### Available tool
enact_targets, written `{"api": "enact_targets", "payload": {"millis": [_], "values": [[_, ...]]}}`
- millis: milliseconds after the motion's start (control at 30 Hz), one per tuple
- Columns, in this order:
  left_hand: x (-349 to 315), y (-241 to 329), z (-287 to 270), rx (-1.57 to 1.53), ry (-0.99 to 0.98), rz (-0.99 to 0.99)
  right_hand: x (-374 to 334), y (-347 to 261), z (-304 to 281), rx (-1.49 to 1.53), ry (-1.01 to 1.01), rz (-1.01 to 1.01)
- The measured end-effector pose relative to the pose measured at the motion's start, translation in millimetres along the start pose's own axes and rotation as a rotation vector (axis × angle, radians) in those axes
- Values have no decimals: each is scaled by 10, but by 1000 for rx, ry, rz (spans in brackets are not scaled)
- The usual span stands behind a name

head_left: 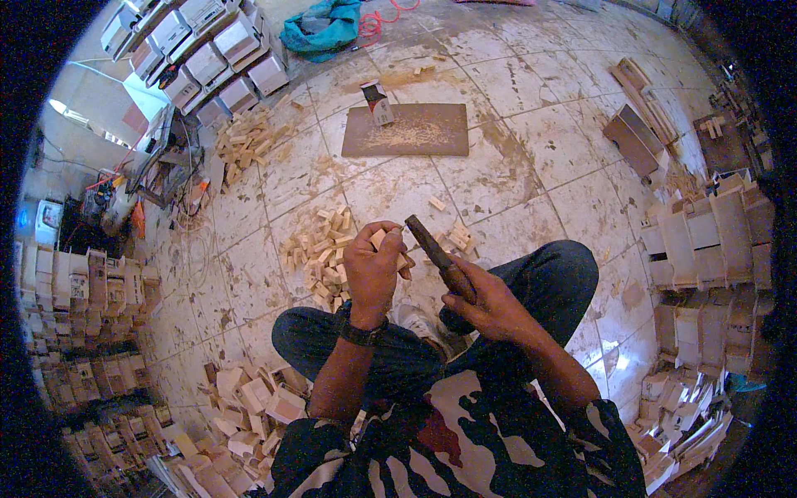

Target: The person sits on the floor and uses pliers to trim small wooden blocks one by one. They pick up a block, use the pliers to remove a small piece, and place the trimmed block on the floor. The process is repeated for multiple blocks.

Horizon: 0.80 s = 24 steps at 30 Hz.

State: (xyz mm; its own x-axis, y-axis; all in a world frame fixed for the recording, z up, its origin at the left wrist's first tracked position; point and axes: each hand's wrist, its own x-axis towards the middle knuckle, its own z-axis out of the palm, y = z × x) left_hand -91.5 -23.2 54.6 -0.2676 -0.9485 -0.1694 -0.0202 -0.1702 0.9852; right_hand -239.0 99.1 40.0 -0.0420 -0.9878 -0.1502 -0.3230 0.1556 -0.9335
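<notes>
My left hand (pixel 374 261) is closed around a small pale wooden block (pixel 378 239), holding it up in front of my crossed legs. In my right hand (pixel 493 303) is a file (pixel 433 249), gripped by its brown handle, with the dark, flat blade slanting up and left. The blade's tip is close to the block but looks apart from it. Below and left of my left hand lies a heap of small wooden blocks (pixel 320 257) on the tiled floor. A few more blocks (pixel 459 239) lie beyond the file.
A brown board (pixel 407 148) with wood shavings and a small box (pixel 376 101) lies ahead. Larger wood offcuts (pixel 249 402) are piled by my left knee. Stacked wooden pieces (pixel 693 241) stand at the right, more (pixel 91 290) at the left. A teal sack (pixel 321 31) sits far off.
</notes>
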Motion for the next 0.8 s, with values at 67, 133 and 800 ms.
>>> {"api": "enact_targets", "payload": {"millis": [67,133,800], "values": [[-4,-12,1,-10,4,-12,-3,-6,-1,-11,14,-14],[-7,-17,1,18,4,16,-6,-9,-5,53,12,16],[24,133,-92,262,6,-131,167,173,113,-557,177,-59]]}}
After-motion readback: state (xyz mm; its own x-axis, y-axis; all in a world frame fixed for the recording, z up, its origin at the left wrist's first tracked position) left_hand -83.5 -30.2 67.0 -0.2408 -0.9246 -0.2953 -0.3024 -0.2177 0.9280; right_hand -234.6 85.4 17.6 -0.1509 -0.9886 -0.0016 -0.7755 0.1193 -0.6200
